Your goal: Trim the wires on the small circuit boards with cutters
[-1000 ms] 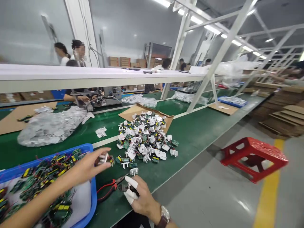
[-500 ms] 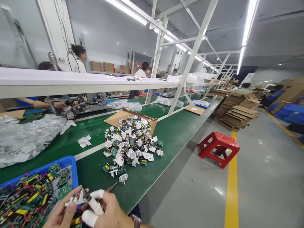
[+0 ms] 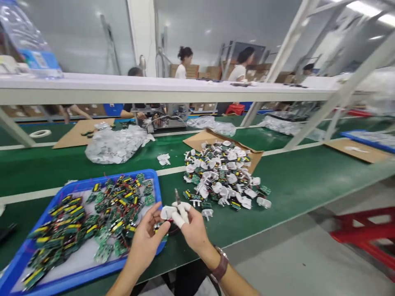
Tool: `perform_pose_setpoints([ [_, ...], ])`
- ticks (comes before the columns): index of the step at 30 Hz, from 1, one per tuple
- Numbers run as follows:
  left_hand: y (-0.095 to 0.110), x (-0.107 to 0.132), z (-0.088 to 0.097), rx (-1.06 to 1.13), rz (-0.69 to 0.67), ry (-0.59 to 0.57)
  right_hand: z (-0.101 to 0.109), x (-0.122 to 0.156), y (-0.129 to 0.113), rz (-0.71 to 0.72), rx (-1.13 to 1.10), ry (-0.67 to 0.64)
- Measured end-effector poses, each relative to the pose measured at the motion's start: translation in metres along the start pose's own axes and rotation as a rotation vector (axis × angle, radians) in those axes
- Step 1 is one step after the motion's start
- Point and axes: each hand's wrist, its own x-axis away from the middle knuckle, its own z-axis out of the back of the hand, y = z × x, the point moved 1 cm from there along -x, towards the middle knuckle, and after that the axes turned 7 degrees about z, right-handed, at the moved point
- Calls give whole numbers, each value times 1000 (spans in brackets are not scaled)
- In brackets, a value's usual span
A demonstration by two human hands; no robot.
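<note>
My left hand [image 3: 148, 230], fingers curled in a pinch, holds a white plug piece [image 3: 168, 212] with its smooth face showing. Beneath it, a small circuit board with a yellow part shows partly between the fingers. My right hand [image 3: 194, 228], with white covers on some fingers, meets the plug piece from the right. A slim pointed metal tool [image 3: 177, 195] sticks up from between its fingertips; its lower end is hidden. Below my hands runs the table edge. Beyond them lies a heap of white plugs wired to circuit boards [image 3: 220, 174].
A blue tray [image 3: 158, 185] full of circuit boards stands at the left. Clear plastic bags [image 3: 117, 144] lie behind it, under a white shelf [image 3: 154, 84]. Cardboard [image 3: 197, 142] sits beneath the heap. A red stool [image 3: 364, 226] stands at the right. Several people are across the table.
My view has swung left, bringing more of the tray into sight. The plug piece has turned from showing its pins to showing its smooth face. Both hands stay together around it.
</note>
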Motion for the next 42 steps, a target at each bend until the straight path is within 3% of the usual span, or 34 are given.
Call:
perform_pose_setpoints([
  [3, 1, 3, 1, 79, 42, -74, -1, -1, 0, -36, -39, 15],
  [9, 3, 7, 9, 83, 83, -110, -6, 3, 3, -69, -51, 24],
  [14, 8, 7, 11, 23, 121, -236, -10, 7, 1, -41, 25, -16],
  [18, 13, 7, 13, 17, 147, -272, -10, 9, 1, 13, 111, -46],
  [28, 2, 17, 12, 235, 283, -186, -10, 15, 13, 159, 402, -65],
  [32, 2, 25, 10, 137, 184, -64, -10, 12, 6, 30, 269, -118],
  [37, 4, 26, 15, 26, 112, -82, -9, 6, -3, -54, 168, -187],
  [40, 3, 25, 20, -6, 169, -51, -2, 6, -1, 59, 274, -189],
  [42, 0, 24, 23, 4, 188, -14, 8, 6, 0, 233, 460, -215],
])
